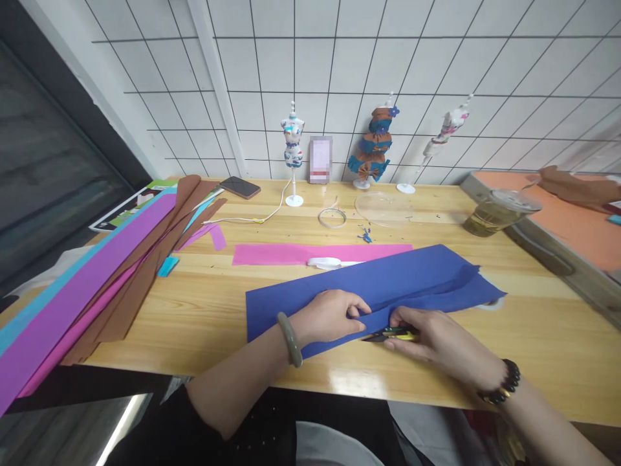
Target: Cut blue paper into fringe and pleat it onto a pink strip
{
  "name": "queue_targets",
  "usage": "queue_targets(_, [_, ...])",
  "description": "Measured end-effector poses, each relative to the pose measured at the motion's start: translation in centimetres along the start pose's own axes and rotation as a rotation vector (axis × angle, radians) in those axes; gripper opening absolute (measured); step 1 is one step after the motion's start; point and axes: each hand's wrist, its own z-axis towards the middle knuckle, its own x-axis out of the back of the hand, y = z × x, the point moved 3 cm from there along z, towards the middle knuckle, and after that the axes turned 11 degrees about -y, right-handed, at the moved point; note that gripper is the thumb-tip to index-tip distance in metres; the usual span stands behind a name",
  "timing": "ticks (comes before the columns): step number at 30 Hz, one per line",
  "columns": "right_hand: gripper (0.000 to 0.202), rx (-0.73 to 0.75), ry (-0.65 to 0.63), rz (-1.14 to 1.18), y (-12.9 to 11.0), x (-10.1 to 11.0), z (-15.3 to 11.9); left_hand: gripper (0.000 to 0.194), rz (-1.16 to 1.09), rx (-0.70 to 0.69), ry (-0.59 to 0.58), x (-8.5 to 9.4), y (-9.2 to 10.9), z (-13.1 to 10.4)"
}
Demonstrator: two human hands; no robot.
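A sheet of dark blue paper (383, 278), folded or overlapped along its front edge, lies across the table before me. My left hand (334, 314) rests on it with bent fingers, gripping the front fold. In my right hand (431, 336) is a small pair of scissors (400, 333) with yellow and black parts. Its dark blades point left, just below the paper's front edge. The thumb and fingers hide part of the handles. A pink paper strip (272, 254) lies behind the blue sheet, with a white-handled tool (324, 263) on it.
Long purple (111, 259) and brown paper strips (140, 285) are piled at left near a phone (240, 188). Mini dress forms (293, 139) stand along the tiled wall. A ring of tape (332, 217), blue scraps (365, 235) and a drink cup (499, 212) are further back.
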Motion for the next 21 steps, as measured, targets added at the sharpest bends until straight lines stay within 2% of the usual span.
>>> queue_targets(8, [0.028,0.049,0.025,-0.015,-0.3,-0.3,0.5,0.033,-0.032,-0.006,-0.008,-0.2,-0.1,0.1])
queue_targets(15, [0.030,0.065,0.006,0.006,-0.5,-0.5,0.8,0.039,-0.012,0.019,-0.010,0.4,0.1,-1.5])
queue_targets(21, [0.030,0.082,-0.001,0.039,-0.5,-0.4,0.9,0.036,-0.028,0.012,-0.028,0.5,-0.1,-1.9])
